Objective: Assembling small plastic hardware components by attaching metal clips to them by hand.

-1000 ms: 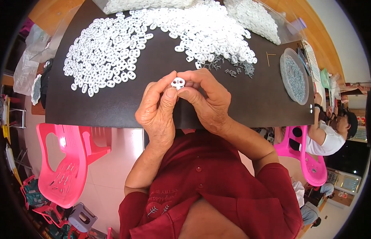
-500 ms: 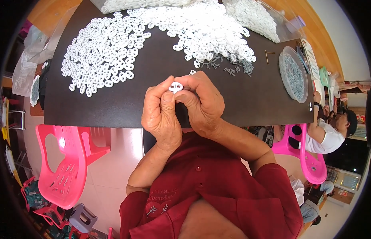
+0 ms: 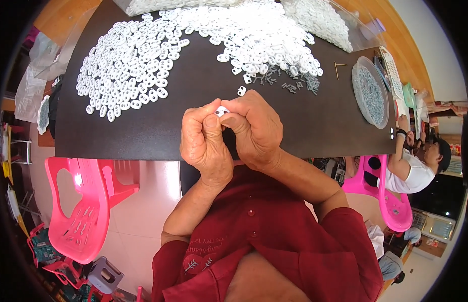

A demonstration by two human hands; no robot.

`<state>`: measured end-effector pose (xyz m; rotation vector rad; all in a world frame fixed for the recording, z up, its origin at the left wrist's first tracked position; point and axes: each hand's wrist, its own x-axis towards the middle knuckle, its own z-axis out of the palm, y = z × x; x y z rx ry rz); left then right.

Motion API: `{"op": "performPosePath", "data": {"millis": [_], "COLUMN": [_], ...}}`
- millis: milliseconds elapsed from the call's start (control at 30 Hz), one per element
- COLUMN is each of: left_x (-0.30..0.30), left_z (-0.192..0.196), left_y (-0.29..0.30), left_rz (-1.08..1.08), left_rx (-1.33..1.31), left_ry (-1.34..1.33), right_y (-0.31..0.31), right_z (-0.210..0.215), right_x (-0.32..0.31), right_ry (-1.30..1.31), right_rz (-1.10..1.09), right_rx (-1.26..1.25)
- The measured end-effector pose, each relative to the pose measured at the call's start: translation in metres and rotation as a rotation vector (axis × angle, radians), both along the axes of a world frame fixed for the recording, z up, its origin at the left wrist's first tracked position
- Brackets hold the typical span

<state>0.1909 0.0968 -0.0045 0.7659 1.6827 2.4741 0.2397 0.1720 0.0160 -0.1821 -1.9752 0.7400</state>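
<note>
Between my two hands, close to the table's front edge, is a small white plastic piece [image 3: 222,111] with dark openings. My left hand [image 3: 206,143] pinches it from the left with thumb and forefinger. From the other side my right hand [image 3: 256,131] grips it the same way, its fingertips covering part of it. A loose white piece [image 3: 241,91] lies just beyond my right hand. Past it spreads a heap of white pieces [image 3: 269,40], with small grey pins [image 3: 309,83] scattered at its near edge. More white oval pieces [image 3: 128,65] with two holes cover the table's left side.
On the dark table [image 3: 118,138], a round clear tub [image 3: 359,95] of grey pins stands at the right. A clear bin [image 3: 327,25] of white pieces is at the back. Pink chairs [image 3: 80,221] flank the table. Another person [image 3: 410,168] sits at the far right.
My hands have closed in around the white piece, and less of it shows. The loose piece beyond my right hand is now more visible.
</note>
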Motion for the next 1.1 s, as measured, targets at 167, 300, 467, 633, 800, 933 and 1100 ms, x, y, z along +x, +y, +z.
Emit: {"op": "performPosePath", "data": {"millis": [167,300,467,633,800,933,1100], "left_x": [-0.001,-0.004,-0.020,-0.035,-0.035,-0.041,-0.039], "left_z": [0.004,0.011,0.022,0.019,0.029,0.030,0.025], "left_y": [-0.001,-0.008,-0.007,-0.006,0.015,0.025,0.043], "left_rz": [0.000,-0.066,-0.215,-0.236,-0.252,-0.182,-0.108], "left_rx": [-0.002,-0.112,-0.272,-0.417,-0.571,-0.679,-0.761], "left_ry": [0.030,0.090,-0.075,0.119,0.353,0.588,0.826], "right_y": [0.000,0.005,0.045,0.131,0.260,0.271,0.311], "right_z": [0.001,0.007,0.041,0.086,0.113,0.133,0.126], "right_x": [0.001,0.012,0.041,0.042,0.052,0.040,0.049], "right_ry": [0.021,-0.102,-0.233,-0.077,-0.116,-0.123,-0.444], "right_rz": [0.018,0.070,-0.138,-0.442,-0.680,-0.713,-0.799], "right_rx": [-0.001,-0.206,-0.195,-0.192,0.217,0.089,0.389]}}
